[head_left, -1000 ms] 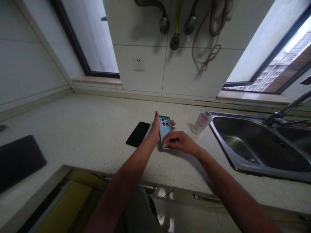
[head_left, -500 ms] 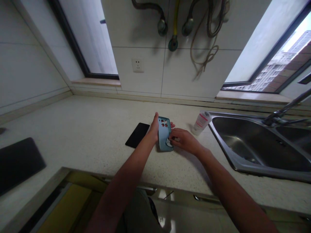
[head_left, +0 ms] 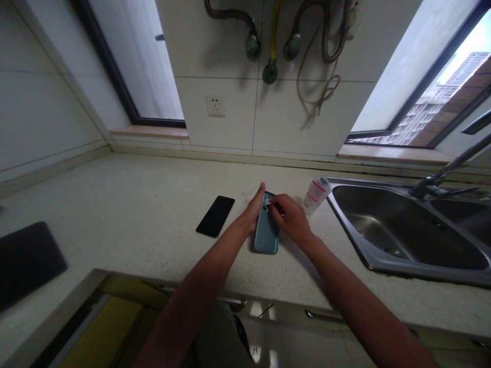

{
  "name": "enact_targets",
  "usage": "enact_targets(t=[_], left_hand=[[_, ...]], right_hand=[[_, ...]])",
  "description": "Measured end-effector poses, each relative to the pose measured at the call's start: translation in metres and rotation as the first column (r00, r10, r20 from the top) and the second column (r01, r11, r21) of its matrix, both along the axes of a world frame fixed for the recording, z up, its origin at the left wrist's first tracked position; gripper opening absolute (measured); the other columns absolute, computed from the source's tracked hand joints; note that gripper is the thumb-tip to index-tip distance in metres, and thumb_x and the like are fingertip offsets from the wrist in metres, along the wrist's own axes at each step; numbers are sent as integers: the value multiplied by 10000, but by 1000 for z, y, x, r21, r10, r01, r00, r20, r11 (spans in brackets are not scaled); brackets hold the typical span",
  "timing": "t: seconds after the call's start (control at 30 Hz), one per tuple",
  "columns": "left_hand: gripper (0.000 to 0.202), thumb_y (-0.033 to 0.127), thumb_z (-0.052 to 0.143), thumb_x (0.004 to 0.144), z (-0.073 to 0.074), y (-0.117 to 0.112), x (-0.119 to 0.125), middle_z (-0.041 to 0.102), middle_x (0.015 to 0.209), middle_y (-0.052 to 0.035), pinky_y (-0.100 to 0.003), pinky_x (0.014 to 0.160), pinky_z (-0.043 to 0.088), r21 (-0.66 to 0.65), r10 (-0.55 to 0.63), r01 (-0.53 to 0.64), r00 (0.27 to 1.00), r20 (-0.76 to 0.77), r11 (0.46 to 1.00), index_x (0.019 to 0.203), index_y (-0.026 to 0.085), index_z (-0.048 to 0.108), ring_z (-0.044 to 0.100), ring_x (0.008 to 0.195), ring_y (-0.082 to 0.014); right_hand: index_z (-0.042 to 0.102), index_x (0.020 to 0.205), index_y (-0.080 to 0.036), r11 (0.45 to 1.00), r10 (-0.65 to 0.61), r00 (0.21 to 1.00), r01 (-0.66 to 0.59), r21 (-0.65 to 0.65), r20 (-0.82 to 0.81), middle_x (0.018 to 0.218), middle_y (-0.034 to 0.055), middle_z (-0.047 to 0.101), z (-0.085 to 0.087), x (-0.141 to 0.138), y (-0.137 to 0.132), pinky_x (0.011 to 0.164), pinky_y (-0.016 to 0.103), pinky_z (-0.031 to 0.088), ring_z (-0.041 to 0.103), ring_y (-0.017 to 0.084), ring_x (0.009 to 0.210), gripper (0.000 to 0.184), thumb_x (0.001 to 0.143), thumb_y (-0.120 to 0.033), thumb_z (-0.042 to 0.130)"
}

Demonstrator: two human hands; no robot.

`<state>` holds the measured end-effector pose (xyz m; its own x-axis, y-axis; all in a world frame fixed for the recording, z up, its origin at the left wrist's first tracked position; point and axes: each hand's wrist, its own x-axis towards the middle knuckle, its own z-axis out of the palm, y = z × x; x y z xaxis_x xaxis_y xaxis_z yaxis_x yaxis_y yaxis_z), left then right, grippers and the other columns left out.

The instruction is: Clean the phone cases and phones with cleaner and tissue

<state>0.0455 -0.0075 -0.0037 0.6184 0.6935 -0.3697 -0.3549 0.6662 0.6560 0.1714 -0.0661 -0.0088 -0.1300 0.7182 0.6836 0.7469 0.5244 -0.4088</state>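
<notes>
A blue-green phone case (head_left: 266, 235) with camera holes at its far end is held tilted just over the pale counter. My left hand (head_left: 254, 207) is closed around its left edge, thumb pointing away from me; the fingers behind it are hidden. My right hand (head_left: 291, 214) pinches a small white wipe (head_left: 267, 203) against the case at the camera holes. To the left of my left hand, a black phone (head_left: 215, 216) lies flat on the counter.
A clear plastic cup (head_left: 316, 194) with red print leans by the steel sink (head_left: 351, 235) on the right, under a faucet (head_left: 433, 184). On the far left lies a dark panel (head_left: 30, 260). Pipes and a wall socket (head_left: 215, 106) are behind. The counter's front edge is close.
My right hand has moved the white wipe from the near right part of the case up to the camera holes. The case and my left hand have shifted slightly right and nearer.
</notes>
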Motion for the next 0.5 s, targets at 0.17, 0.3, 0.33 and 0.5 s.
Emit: enact_targets(t=[0.17,0.3,0.33,0.5], left_hand=[[580,695,511,859,1,2,1,607,578,-47,-252,532,466,23,49,-53,990,129,998,694,148,612,620,552,-167],[580,699,558,827,2,1,2,614,602,-41,-234,485,430,38,44,-52,982,183,998,791,128,650,613,539,-159],[584,699,550,833,2,0,2,618,607,-41,-237,489,436,43,38,-47,981,190,998,816,125,658,611,537,-158],[594,690,492,872,7,-2,2,612,590,-35,-233,466,421,51,35,-47,977,212,998,872,125,677,569,476,-140]], right_hand=[[661,1019,-197,985,169,985,-169,25,29,1048,109,688,-6,-4,0,880,407,522,630,246,1012,163,899,-178,553],[697,998,-214,985,166,986,-167,44,24,1029,87,710,-6,0,3,873,389,528,645,231,1000,192,889,-138,558],[703,991,-213,986,159,986,-161,43,43,1018,87,714,-5,2,3,867,385,526,646,231,989,196,885,-131,560],[716,945,-205,993,103,980,-111,41,168,960,91,716,3,8,1,800,358,509,634,231,903,182,854,-117,585]])
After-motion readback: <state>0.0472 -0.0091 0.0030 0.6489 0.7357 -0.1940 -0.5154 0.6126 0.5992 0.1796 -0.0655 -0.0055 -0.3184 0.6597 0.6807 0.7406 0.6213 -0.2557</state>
